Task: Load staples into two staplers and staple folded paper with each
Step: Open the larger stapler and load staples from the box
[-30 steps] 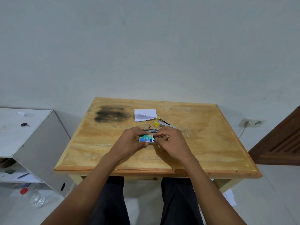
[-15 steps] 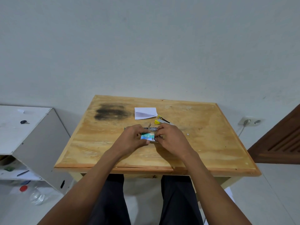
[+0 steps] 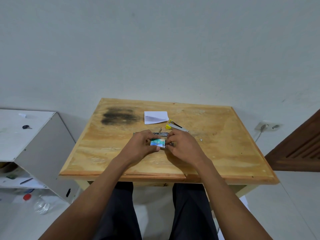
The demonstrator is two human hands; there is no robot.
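A small green and blue staple box is held over the wooden table between both hands. My left hand grips its left end with curled fingers and thumb. My right hand pinches its right end, where the inner tray seems to stick out a little. Just behind the hands lies an opened metal stapler, partly hidden by the fingers. A yellow stapler lies further back to the right. Folded white paper rests at the back of the table.
A dark burn stain marks the table's back left. A tiny white scrap lies right of my hands. A white shelf unit stands to the left, a wall socket and a wooden door to the right.
Both hands stay on the staple box in nearly the same spot. My right fingers have shifted slightly at the box's right end.
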